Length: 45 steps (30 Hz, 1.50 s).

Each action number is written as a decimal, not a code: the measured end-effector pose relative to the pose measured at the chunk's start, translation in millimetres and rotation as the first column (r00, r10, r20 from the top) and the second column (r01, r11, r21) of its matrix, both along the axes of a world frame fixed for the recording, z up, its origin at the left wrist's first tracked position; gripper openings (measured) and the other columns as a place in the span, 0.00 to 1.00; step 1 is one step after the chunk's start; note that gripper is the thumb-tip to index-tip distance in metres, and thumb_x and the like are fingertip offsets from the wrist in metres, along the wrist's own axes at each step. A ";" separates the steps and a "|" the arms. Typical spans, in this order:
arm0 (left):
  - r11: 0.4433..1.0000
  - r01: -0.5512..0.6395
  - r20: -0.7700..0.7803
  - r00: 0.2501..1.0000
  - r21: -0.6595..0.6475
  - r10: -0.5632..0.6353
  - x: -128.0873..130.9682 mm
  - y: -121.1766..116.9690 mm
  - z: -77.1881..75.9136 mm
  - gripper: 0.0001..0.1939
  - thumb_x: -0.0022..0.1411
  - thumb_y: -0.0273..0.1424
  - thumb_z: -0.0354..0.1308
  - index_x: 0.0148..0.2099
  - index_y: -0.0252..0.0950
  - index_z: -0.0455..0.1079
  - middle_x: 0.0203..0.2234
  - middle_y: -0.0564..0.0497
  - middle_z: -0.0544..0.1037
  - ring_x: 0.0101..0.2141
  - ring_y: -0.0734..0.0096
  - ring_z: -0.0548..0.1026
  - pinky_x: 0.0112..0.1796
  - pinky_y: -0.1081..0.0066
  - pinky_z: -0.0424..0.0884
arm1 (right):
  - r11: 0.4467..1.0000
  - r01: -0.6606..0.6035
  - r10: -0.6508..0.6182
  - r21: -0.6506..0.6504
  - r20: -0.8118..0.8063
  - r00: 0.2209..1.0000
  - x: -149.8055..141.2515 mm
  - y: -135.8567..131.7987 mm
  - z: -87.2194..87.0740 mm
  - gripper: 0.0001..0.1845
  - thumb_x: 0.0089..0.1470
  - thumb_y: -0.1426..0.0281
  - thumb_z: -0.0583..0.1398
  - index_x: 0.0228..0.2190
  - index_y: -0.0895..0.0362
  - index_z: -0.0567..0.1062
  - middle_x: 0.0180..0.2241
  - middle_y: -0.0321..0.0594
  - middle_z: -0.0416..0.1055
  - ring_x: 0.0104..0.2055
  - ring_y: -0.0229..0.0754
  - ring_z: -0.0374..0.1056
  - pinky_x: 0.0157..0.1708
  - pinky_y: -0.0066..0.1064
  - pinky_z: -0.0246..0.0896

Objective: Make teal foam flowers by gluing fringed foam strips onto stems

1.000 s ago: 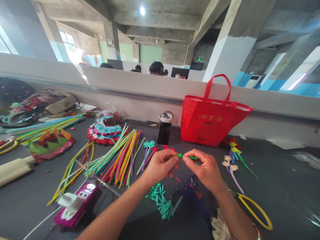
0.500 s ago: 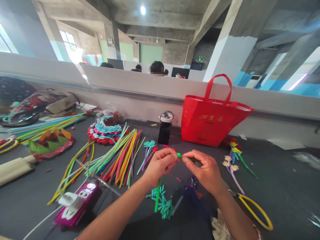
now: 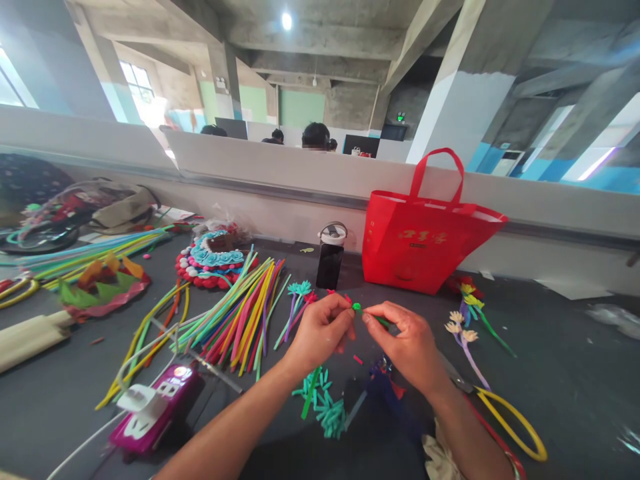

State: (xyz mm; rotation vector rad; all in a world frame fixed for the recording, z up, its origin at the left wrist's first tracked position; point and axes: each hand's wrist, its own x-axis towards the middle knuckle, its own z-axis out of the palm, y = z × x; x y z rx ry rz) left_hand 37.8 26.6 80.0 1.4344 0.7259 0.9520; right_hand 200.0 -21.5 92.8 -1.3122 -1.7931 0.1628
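Note:
Both my hands meet above the dark table [image 3: 550,373], just in front of the red bag. My left hand [image 3: 320,330] pinches the green pipe cleaner [image 3: 357,308] at its curled tip; the stem runs down under that hand to the table. My right hand [image 3: 407,343] pinches the same green pipe cleaner from the right side, fingertips nearly touching the left ones. Below the hands lies a heap of short teal pipe-cleaner pieces [image 3: 325,407].
A red tote bag [image 3: 425,233] stands behind the hands, a black bottle [image 3: 329,260] to its left. Several coloured pipe cleaners [image 3: 240,313] fan out at left, with a purple power strip [image 3: 155,407] near the front. Small finished flowers [image 3: 467,320] and yellow-handled scissors [image 3: 510,420] lie at right.
The hands have shifted slightly left and closer together, and the green stem under my left hand has swung. The grip on the green piece is unchanged.

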 end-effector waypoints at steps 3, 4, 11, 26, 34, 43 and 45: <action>0.984 -0.088 -0.060 0.993 0.157 0.099 -0.7 0.1 -2.7 0.08 0.63 0.34 0.54 0.32 0.37 0.64 0.18 0.58 0.70 0.15 0.80 0.63 0.18 0.78 0.57 | 0.998 -0.029 0.025 0.056 0.080 0.996 -4.4 -0.8 -4.7 0.08 0.61 0.73 0.59 0.30 0.54 0.77 0.25 0.35 0.72 0.29 0.39 0.69 0.32 0.28 0.61; 0.959 -0.118 -0.094 0.985 0.257 0.147 -0.9 0.3 -4.6 0.07 0.63 0.32 0.53 0.32 0.36 0.65 0.18 0.58 0.69 0.17 0.79 0.64 0.20 0.77 0.57 | 0.997 -0.034 0.026 0.074 0.113 0.993 -5.2 -1.0 -6.2 0.08 0.61 0.73 0.59 0.31 0.55 0.77 0.25 0.35 0.71 0.29 0.39 0.68 0.32 0.28 0.61; 0.670 0.066 -0.344 0.892 0.740 0.293 -4.2 2.4 -17.7 0.09 0.61 0.22 0.49 0.28 0.37 0.61 0.19 0.55 0.64 0.21 0.75 0.62 0.24 0.72 0.52 | 0.985 -0.040 -0.009 0.168 0.280 0.960 3.7 -5.8 -1.3 0.09 0.63 0.73 0.58 0.31 0.56 0.75 0.27 0.38 0.72 0.32 0.42 0.66 0.36 0.33 0.59; 0.948 -0.074 0.017 0.997 0.308 0.072 -2.7 -0.9 -3.3 0.07 0.63 0.31 0.55 0.32 0.35 0.68 0.16 0.58 0.69 0.18 0.79 0.62 0.22 0.77 0.58 | 0.993 -0.063 0.030 -0.104 -0.291 0.956 -2.1 13.9 -16.3 0.11 0.59 0.64 0.62 0.27 0.55 0.78 0.22 0.31 0.67 0.25 0.35 0.62 0.26 0.26 0.56; 0.851 -0.108 -0.168 0.960 0.513 0.223 -7.0 13.1 -10.9 0.07 0.60 0.25 0.53 0.29 0.35 0.67 0.19 0.57 0.66 0.22 0.77 0.63 0.25 0.76 0.56 | 0.997 -0.047 0.042 0.064 0.089 0.995 -11.6 7.1 -25.3 0.08 0.62 0.73 0.58 0.32 0.56 0.77 0.28 0.36 0.70 0.31 0.39 0.68 0.33 0.28 0.60; 0.641 0.252 -0.389 0.918 0.725 0.080 -11.5 11.3 -14.4 0.08 0.61 0.22 0.50 0.30 0.36 0.66 0.19 0.57 0.65 0.21 0.77 0.60 0.24 0.74 0.54 | 0.995 -0.050 0.032 0.084 0.207 0.978 13.5 -0.1 -1.3 0.08 0.63 0.70 0.59 0.32 0.55 0.78 0.29 0.37 0.73 0.34 0.41 0.69 0.37 0.31 0.60; 0.679 0.279 -0.342 0.939 0.679 -0.043 -13.2 10.7 -12.0 0.06 0.63 0.24 0.52 0.33 0.35 0.69 0.20 0.56 0.69 0.21 0.78 0.62 0.25 0.76 0.57 | 0.996 -0.083 0.085 -0.042 0.046 0.995 19.5 3.0 0.4 0.07 0.60 0.67 0.62 0.30 0.54 0.78 0.28 0.35 0.74 0.32 0.39 0.69 0.35 0.29 0.60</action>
